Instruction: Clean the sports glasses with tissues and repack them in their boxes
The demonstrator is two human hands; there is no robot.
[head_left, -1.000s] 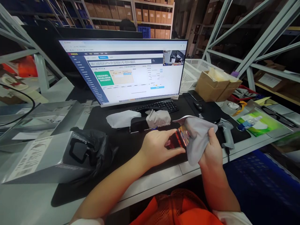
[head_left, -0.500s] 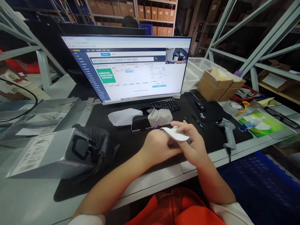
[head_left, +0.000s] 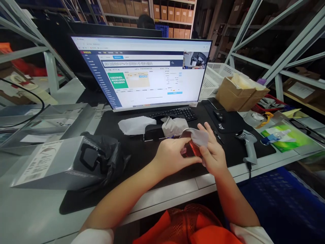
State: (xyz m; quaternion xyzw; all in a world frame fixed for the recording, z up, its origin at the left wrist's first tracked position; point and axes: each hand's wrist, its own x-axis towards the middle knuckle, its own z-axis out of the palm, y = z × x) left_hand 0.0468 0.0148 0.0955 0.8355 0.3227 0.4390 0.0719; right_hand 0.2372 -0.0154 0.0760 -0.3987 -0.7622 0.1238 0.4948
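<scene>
A pale grey-white cloth [head_left: 199,136] is draped over a shiny piece showing red-orange [head_left: 194,149], mostly hidden between my hands. My left hand [head_left: 170,154] pinches this piece from its left, thumb below and forefinger above. From the other side my right hand [head_left: 213,150] presses the cloth with its thumb, other fingers raised behind. Just beyond lies a black headset-like device [head_left: 154,131], its left part under a white cover [head_left: 137,125] and its right part in a wrinkled grey cover [head_left: 175,127]. The device's exact kind is unclear.
A lit monitor [head_left: 144,74] stands behind a black keyboard [head_left: 182,113]. On the left, a grey box [head_left: 63,162] sits by a black plastic bag [head_left: 113,159]. Rightward are a mouse [head_left: 218,116], a barcode scanner [head_left: 248,145], a spray bottle [head_left: 275,136] and cardboard boxes [head_left: 233,95].
The cloth has tilted up and folded over, exposing the red-orange piece. My right fingers have lifted and spread behind it, and my left thumb and forefinger show apart. The view shifted slightly.
</scene>
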